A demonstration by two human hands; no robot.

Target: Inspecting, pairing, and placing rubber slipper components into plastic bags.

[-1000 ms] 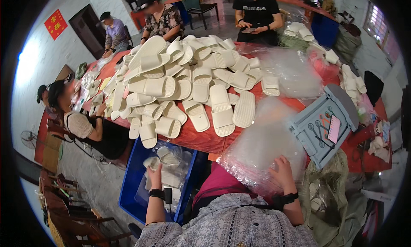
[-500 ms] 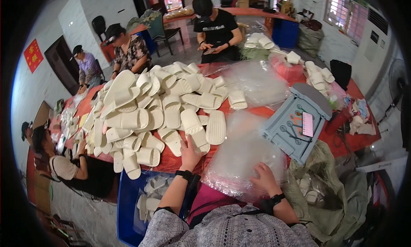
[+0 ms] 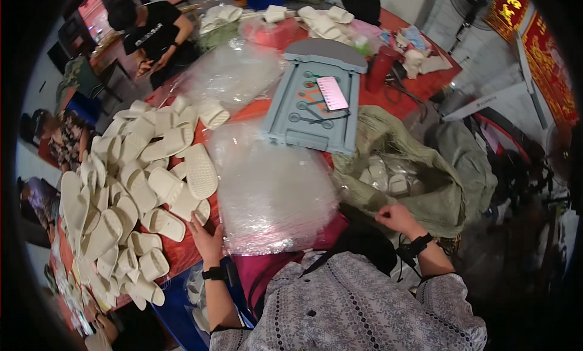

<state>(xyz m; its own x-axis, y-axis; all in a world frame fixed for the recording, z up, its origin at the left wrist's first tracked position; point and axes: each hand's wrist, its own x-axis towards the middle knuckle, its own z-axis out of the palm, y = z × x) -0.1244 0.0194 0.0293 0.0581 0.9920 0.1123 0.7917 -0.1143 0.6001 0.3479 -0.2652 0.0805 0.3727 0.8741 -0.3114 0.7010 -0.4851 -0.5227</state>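
A red worktop [image 3: 388, 102] fills the middle of the view, crowded from edge to edge. At about nine o'clock a wide heap of cream slippers [image 3: 130, 193] spreads over it, soles up and down alike. In the centre lies a stack of clear plastic bags [image 3: 273, 193], glossy and crumpled, with a second clear heap [image 3: 234, 74] at about eleven o'clock. At twelve o'clock sits a grey folded plastic stool [image 3: 316, 102], lying flat, with a phone [image 3: 333, 93] on top of it. More slippers [image 3: 316, 20] lie at the far edge.

The left hand [image 3: 206, 238], at about seven o'clock, is open with fingers spread, resting on the worktop just beside the nearest slippers and at the left edge of the bag stack; it grips nothing. The right hand [image 3: 398, 218], at about four o'clock, is loosely curled beside an olive-green woven sack [image 3: 425, 181], whose open mouth shows bagged slippers inside; whether it pinches anything, I cannot tell.

A blue crate [image 3: 182, 308] stands under the worktop's near edge at seven o'clock. Other people sit round the worktop: one in a black shirt [image 3: 155, 35] at eleven o'clock, others at nine o'clock. At two o'clock a standing fan [image 3: 467, 1] and red wall hangings [image 3: 537, 38] show against a pale wall.
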